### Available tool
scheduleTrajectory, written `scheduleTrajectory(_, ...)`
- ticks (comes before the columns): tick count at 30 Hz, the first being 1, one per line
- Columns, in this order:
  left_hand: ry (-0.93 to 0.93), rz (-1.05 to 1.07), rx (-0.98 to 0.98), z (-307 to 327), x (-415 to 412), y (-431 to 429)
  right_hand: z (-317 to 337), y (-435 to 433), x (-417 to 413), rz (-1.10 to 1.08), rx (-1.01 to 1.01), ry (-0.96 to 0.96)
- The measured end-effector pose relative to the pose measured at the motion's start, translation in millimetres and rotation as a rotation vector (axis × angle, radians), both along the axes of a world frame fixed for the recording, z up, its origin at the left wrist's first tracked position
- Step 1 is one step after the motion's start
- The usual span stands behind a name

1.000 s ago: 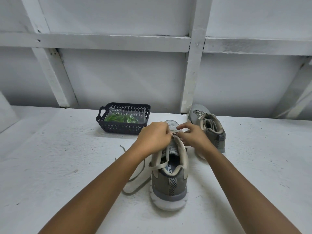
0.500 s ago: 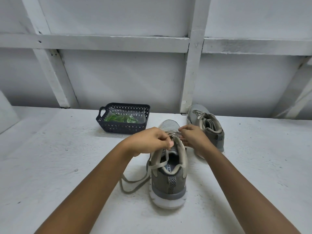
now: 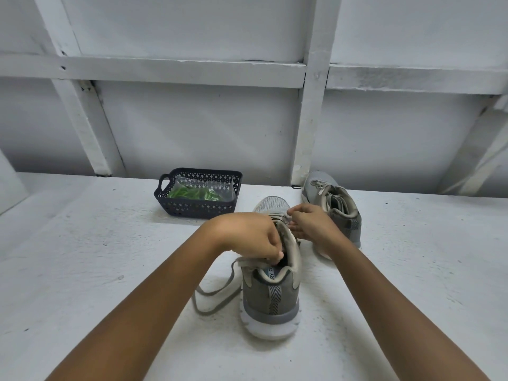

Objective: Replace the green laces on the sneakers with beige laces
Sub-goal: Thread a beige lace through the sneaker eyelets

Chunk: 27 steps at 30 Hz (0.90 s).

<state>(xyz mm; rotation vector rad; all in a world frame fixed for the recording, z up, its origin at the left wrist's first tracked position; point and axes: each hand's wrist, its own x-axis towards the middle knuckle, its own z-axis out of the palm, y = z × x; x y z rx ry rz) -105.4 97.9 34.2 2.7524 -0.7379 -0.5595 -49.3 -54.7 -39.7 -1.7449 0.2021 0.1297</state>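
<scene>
Near sneaker (image 3: 270, 298), grey w/ white sole, stands on the white counter (image 3: 82, 257) approx centre, heel twd the camera, toe pointing away. Both hands are at its lacing. Left hand (image 3: 247, 235) sits over the left side of the collar, fingers (image 3: 270, 253) curled down & clamped on the beige lace (image 3: 211, 296) right at the top of the tongue. From under that hand the lace drops off the shoe's left side & lies in a slack loop on the counter, just beside the sole. Right hand (image 3: 312, 225) is on the other side, further up twd the toe, fingers (image 3: 292, 213) bent w/ tips at the lace rows on the upper. Can't tell if they pinch anything or only touch, since the tips are mostly hidden behind the collar. 2nd sneaker (image 3: 320, 178), same grey, stands behind & right of the first, near the wall, partly hidden by the right wrist; it's laced in beige already, toe pointing away. Dark perforated plastic basket (image 3: 192, 209) w/ a handle sits back left of the near shoe, apart from it, close to the wall. Inside is a clear plastic bag (image 3: 228, 188) w/ the green laces (image 3: 192, 193) bunched up in it. Wall (image 3: 192, 127) behind is white panel w/ white beams crossing it.
</scene>
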Motion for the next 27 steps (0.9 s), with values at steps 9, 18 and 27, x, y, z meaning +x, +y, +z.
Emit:
scheduleTrajectory(9, -0.071, 0.122, -0.16, -5.9, 6.8, 13.4, 19.1, -4.9, -11.9, 0.253, -0.219, -0.14)
scheduleTrajectory(18, -0.188, 0.217, -0.245, -24.3, 30.2, 5.8, 22.3, -2.9, -28.0, 0.326, -0.531, -0.226)
scheduleTrajectory(27, -0.443, 0.165, 0.294, -32.1, 27.9, -15.8, 19.3, -10.7, -30.3, 0.262, -0.359, -0.181)
